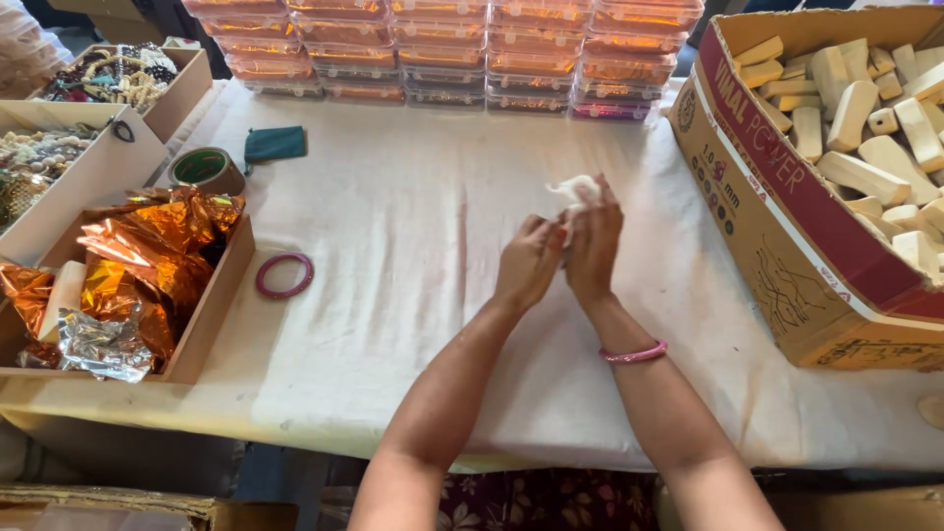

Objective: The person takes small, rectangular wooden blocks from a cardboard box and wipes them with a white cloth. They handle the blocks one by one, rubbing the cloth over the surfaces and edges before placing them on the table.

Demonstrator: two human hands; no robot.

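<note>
Both of my hands meet over the middle of the white cloth-covered table [413, 246]. My left hand [531, 264] and my right hand [594, 244] press together around a small white crumpled wad [577, 189], which sticks out above the fingertips. It looks like cotton or tissue. A pink bangle [634, 353] sits on my right wrist. A second bangle, dark pink [284, 275], lies flat on the cloth to the left of my hands.
A cardboard box [787, 226] of pale wooden blocks stands at the right. A wooden tray [202, 324] holds orange and silver foil at the left. Tape roll [205, 168], green pouch [274, 144], bead boxes [118, 74] and stacked clear cases [442, 49] lie beyond.
</note>
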